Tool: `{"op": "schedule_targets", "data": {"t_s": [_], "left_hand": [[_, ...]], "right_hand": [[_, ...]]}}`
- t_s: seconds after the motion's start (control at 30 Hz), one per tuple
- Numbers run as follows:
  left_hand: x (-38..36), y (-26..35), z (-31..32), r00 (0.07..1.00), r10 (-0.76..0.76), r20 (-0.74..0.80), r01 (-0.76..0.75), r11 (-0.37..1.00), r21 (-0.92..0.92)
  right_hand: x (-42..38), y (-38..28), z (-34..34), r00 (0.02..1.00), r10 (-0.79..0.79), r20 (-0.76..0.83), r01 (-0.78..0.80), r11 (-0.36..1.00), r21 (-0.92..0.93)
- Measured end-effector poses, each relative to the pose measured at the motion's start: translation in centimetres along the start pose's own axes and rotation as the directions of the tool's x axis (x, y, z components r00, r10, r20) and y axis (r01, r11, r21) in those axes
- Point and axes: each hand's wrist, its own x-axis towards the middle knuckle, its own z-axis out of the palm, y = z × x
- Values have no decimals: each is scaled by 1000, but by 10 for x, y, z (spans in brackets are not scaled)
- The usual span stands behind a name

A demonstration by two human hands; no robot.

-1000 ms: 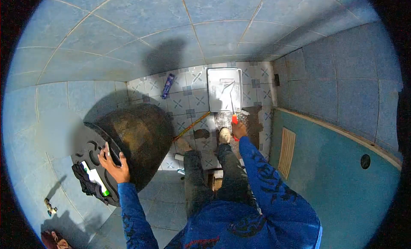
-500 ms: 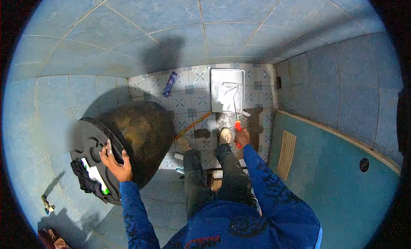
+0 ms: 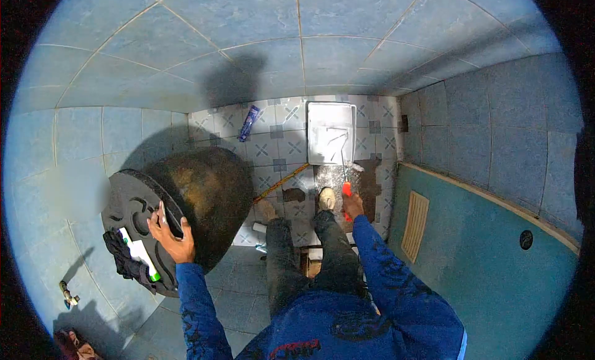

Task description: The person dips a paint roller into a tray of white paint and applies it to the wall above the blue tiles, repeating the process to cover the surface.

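My right hand (image 3: 353,206) is closed around the red-orange handle of a paint roller (image 3: 346,189). Its thin wire frame reaches forward into a white paint tray (image 3: 328,117) on the tiled floor, and the roller head lies in the bright white paint, hard to make out in the glare. My left hand (image 3: 174,237) rests with fingers spread on the black lid (image 3: 131,188) of a large dark barrel (image 3: 214,177). Beside it on the lid lie a white tube with a green cap (image 3: 145,259) and a black cloth (image 3: 123,254).
A yellow measuring stick (image 3: 282,182) and a purple wrapper (image 3: 249,123) lie on the patterned floor. A blue-green door panel (image 3: 477,254) with a vent stands at right. A tap (image 3: 68,296) sticks out of the left wall. My shoe (image 3: 326,199) is close to the tray.
My right hand has drawn the roller slightly back toward me, and its head sits lower in the tray. My left hand stays on the lid.
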Motion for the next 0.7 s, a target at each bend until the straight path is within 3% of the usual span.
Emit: {"op": "schedule_targets", "data": {"t_s": [0.03, 0.1, 0.13, 0.2, 0.23, 0.27, 0.37, 0.47, 0.53, 0.6, 0.63, 0.67, 0.7], "left_hand": [[0, 0, -1, 999, -33, 1, 33, 999, -18], [0, 1, -1, 1000, -27, 8, 27, 999, -17], [1, 2, -2, 1000, -21, 7, 21, 999, -23], [4, 5, -6, 1000, -2, 20, 1, 1000, 21], [6, 9, -9, 999, -9, 38, 9, 1000, 17], [7, 11, -12, 999, -19, 50, 19, 1000, 10], [7, 6, -9, 1000, 9, 22, -8, 1000, -26], [8, 9, -11, 1000, 25, 2, -25, 999, -35], [8, 10, -14, 998, 28, -54, -30, 999, -41], [9, 5, -23, 999, 21, -47, -32, 969, -245], [5, 4, -21, 995, -1, -102, -30, 954, -299], [3, 3, -18, 988, -16, -151, -40, 933, -357], [2, 4, -23, 987, -39, -153, -24, 919, -392]], "right_hand": [[4, 2, 5, 996, -82, 18, 83, 996, -38], [26, -3, 12, 976, 216, -19, -211, 966, 146], [31, -8, 6, 977, 212, -16, -207, 967, 147], [35, -20, -21, 988, 152, -12, -137, 918, 373], [26, -33, -39, 971, 233, 50, -235, 902, 361], [21, -22, -35, 979, 203, -1, -195, 942, 272], [-30, -13, -61, 987, 154, -49, -146, 978, 150], [-133, -78, -163, 971, 225, 84, -240, 898, 370], [-178, -60, -173, 1000, 25, -5, -23, 971, 237], [-223, -54, -186, 956, -234, -178, 261, 954, 146], [-244, -71, -204, 970, -215, -110, 227, 967, 114], [-287, -140, -246, 931, -322, -172, 349, 924, 155], [-311, -176, -271, 944, -316, -100, 329, 925, 191]]}}
